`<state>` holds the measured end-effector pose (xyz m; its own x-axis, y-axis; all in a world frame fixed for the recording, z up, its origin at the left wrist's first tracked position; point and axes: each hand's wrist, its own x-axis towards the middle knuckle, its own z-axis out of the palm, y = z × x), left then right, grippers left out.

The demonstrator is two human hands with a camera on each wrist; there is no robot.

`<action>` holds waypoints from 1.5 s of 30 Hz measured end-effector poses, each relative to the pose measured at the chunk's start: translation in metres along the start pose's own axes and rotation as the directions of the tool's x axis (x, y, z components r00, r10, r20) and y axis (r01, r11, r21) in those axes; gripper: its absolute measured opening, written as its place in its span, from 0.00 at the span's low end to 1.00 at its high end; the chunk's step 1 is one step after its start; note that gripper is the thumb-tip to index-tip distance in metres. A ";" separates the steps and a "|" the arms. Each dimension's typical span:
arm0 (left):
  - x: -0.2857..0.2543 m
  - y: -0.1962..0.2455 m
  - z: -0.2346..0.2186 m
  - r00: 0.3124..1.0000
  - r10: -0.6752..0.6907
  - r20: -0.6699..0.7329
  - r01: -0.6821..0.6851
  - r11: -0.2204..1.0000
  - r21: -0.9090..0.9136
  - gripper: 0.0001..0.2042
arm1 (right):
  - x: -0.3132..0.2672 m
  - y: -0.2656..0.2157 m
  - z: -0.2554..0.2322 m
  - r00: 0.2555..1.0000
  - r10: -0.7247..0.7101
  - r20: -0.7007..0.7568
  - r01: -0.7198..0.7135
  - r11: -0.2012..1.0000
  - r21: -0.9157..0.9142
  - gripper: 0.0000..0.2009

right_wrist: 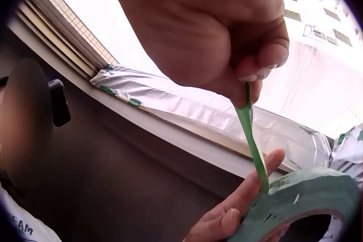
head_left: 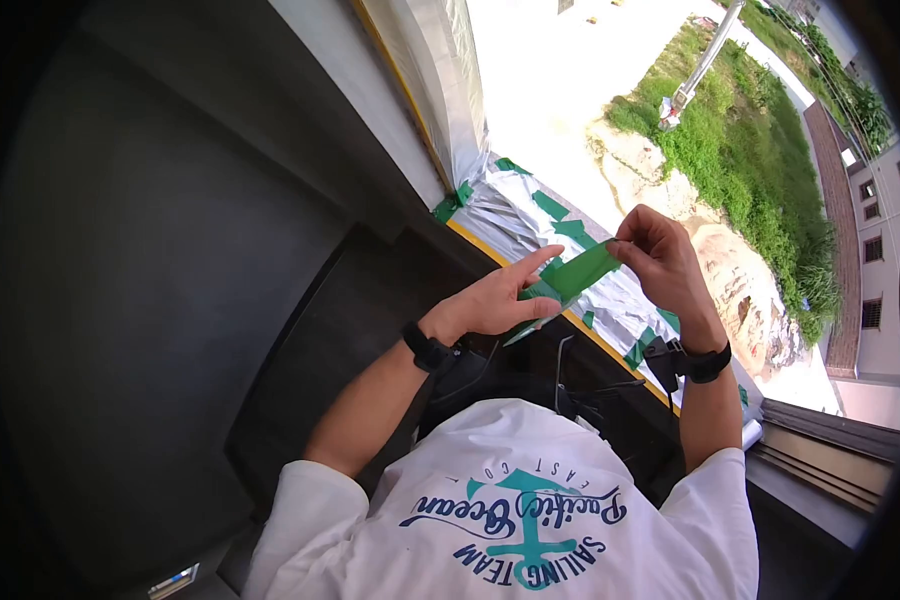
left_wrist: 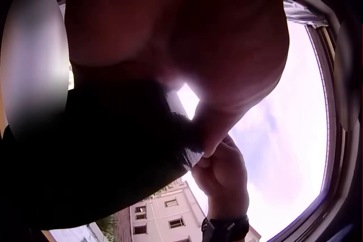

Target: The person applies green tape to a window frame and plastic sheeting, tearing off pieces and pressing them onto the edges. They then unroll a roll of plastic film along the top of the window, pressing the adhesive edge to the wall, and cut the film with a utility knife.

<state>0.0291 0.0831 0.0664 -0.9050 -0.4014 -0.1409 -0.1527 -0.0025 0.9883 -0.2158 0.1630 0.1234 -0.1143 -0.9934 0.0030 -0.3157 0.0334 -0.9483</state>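
I stand at a window ledge with both hands raised in front of me. My left hand holds a roll of green tape, index finger stretched along its top; the roll fills the lower right of the right wrist view. A strip of green tape runs from the roll up to my right hand, which pinches its free end between thumb and fingertips. The pulled strip is taut. The left wrist view is mostly dark, blocked by the hand and roll; my right hand shows beyond.
Silvery plastic sheeting is fixed along the window sill with green tape pieces over a yellow edge. More sheeting covers the window frame at upper left. A dark interior wall lies left. Outside are grass, bare ground and buildings far below.
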 end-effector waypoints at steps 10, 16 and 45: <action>0.012 0.009 -0.037 0.905 -0.391 0.167 0.359 0.913 0.191 0.17 | -0.016 0.016 -0.008 0.991 0.126 -0.052 -0.117 0.982 0.151 0.06; 0.006 0.034 -0.053 0.900 -0.426 0.090 0.394 0.885 0.250 0.14 | -0.021 0.040 -0.007 0.937 0.346 -0.055 -0.314 0.899 0.305 0.04; 0.021 0.139 -0.041 0.965 -0.257 0.043 0.056 0.367 0.928 0.16 | 0.031 -0.017 0.044 0.869 -0.345 0.356 0.400 0.912 -0.092 0.16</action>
<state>0.0046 0.0369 0.2028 -0.8516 -0.3475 -0.3925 -0.4757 0.8268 0.3001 -0.1730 0.1267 0.1254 0.3448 -0.9134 0.2164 -0.4203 -0.3564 -0.8344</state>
